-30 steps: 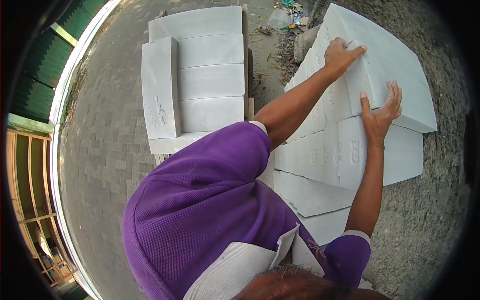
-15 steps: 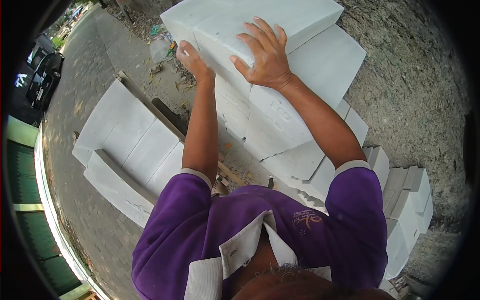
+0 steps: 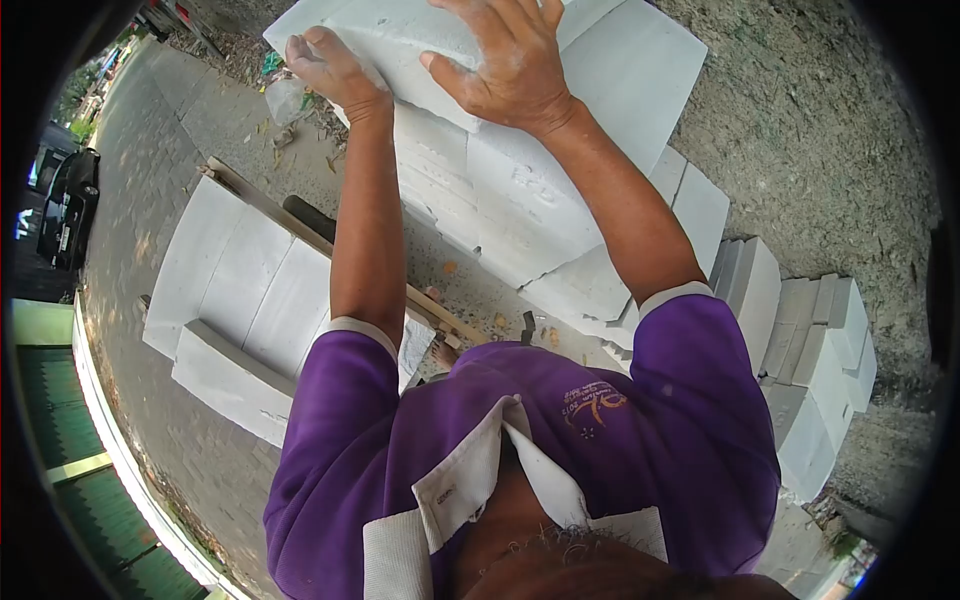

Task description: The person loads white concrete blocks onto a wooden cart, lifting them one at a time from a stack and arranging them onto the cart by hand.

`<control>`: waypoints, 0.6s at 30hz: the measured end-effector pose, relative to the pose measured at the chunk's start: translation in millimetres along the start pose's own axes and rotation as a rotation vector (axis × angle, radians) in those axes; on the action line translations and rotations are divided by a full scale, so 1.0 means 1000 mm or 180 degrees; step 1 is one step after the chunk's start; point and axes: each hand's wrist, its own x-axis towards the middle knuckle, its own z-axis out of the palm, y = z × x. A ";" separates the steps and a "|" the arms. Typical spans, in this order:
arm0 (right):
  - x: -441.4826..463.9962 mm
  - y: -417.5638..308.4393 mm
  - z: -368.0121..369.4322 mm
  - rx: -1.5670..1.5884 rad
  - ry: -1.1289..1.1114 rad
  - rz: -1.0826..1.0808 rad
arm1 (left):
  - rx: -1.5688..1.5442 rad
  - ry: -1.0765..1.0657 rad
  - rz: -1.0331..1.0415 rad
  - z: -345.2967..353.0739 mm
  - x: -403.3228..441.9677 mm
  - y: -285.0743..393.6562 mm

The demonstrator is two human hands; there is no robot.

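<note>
A large white block (image 3: 400, 58) lies on top of a stack of similar blocks at the upper middle of the view. My left hand (image 3: 342, 78) is at the block's near left side, its fingers bent against it and partly hidden. My right hand (image 3: 515, 75) rests on the upper near edge with fingers spread, the thumb apart from the rest; the top of this hand is cut by the frame. Pale dust coats the fingers of both hands. Below the block, the stacked white blocks (image 3: 520, 190) show chipped edges and seams.
More white blocks (image 3: 240, 250) lie to the left beside a long wooden strip (image 3: 265, 205). Further stacked blocks (image 3: 815, 390) stand at right along a rough wall (image 3: 810, 150). A plastic bag (image 3: 288, 100) lies on the ground. A black car (image 3: 68, 208) is parked at far left.
Both hands and the top block now appear higher and further left in the view, which has shifted. The hands stay against the block.
</note>
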 end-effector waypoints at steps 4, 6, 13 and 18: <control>-0.007 0.005 -0.014 -0.0206 0.0187 -0.0066 | 0.0301 -0.0069 0.0196 0.001 -0.027 0.003; -0.017 0.002 -0.016 -0.0472 -0.0004 -0.0172 | 0.0098 -0.0073 -0.0265 0.003 -0.034 0.000; -0.029 -0.005 -0.007 -0.0073 0.0143 0.1023 | 0.1018 -0.0495 -0.0122 -0.006 -0.030 0.032; -0.017 -0.016 0.018 0.1669 0.0850 0.3403 | 0.1806 -0.0251 -0.0377 -0.001 -0.029 0.045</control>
